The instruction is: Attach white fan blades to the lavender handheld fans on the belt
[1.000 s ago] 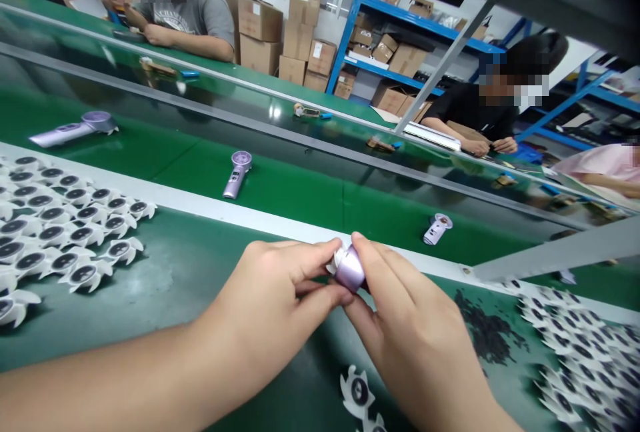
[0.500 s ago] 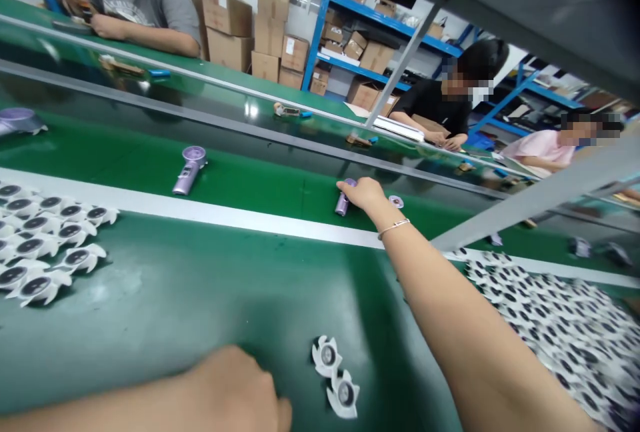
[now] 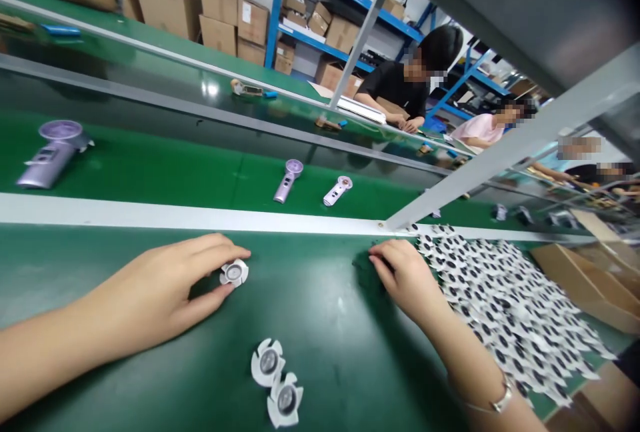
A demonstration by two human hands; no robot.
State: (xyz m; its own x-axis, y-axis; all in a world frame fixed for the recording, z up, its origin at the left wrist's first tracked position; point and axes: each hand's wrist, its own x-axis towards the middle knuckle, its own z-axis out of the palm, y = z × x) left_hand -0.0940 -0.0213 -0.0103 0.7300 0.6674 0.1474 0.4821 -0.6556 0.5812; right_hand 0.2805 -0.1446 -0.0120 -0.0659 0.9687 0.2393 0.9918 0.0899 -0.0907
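My left hand (image 3: pixel 185 279) pinches a small white fan blade (image 3: pixel 234 273) with a grey hub, between thumb and fingers above the green tabletop. Over to the right, my right hand (image 3: pixel 403 275) is low at the table, fingertips drawn together beside a few tiny dark specks (image 3: pixel 357 262). What its fingers hold, if anything, is too small to tell. Two more white fan blades (image 3: pixel 269 362) lie touching each other near the front edge. Beyond the white strip, purple handheld fan housings (image 3: pixel 287 182) lie on the green belt, and a paler one (image 3: pixel 338 191) is near them.
Many white fan blades (image 3: pixel 500 299) cover the table on the right, beside an open cardboard box (image 3: pixel 590 285). A grey slanted post (image 3: pixel 475 159) stands at the strip. Across the belt, co-workers (image 3: pixel 395 92) sit at a far bench, with blue shelves (image 3: pixel 320 39) behind.
My right hand has left the purple fan housing on the belt and come back to the table. The left hand has risen into fuller view, showing the fan blade. The view has shifted right.
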